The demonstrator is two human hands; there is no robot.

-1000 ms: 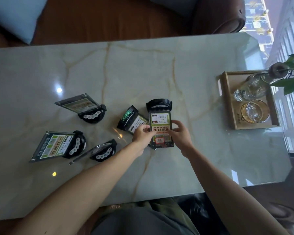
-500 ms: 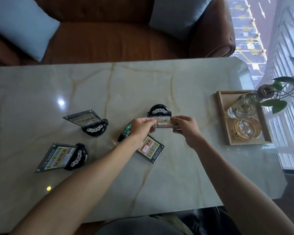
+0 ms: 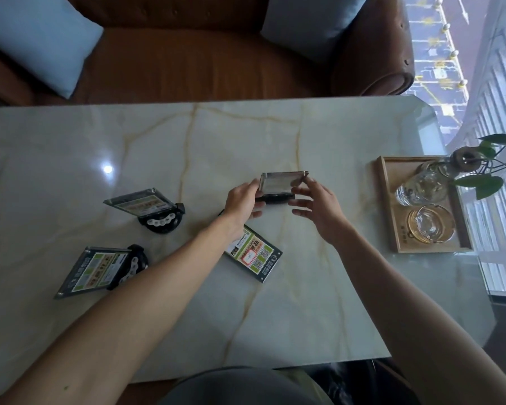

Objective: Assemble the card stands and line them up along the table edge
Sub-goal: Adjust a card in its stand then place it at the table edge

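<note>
A clear card panel point(image 3: 279, 184) stands upright in its round black base point(image 3: 276, 197) near the middle of the marble table point(image 3: 246, 135). My left hand point(image 3: 243, 201) grips the panel's left edge. My right hand point(image 3: 316, 204) touches its right corner, fingers spread. One assembled stand point(image 3: 145, 204) stands left of centre on a black base. Another stand point(image 3: 100, 270) lies tipped over near the left front. A loose printed card panel point(image 3: 253, 255) lies flat under my left wrist, partly hidden by the arm.
A wooden tray point(image 3: 390, 217) with a glass bottle point(image 3: 421, 185) and a glass ashtray point(image 3: 431, 223) sits at the right. A plant point(image 3: 491, 168) leans over it. A brown sofa point(image 3: 205, 62) with blue cushions lies beyond the far edge.
The card I held flat over the table has been raised upright on its black base. My view has tilted up, so a third stand at the left front is hidden behind my arm.
</note>
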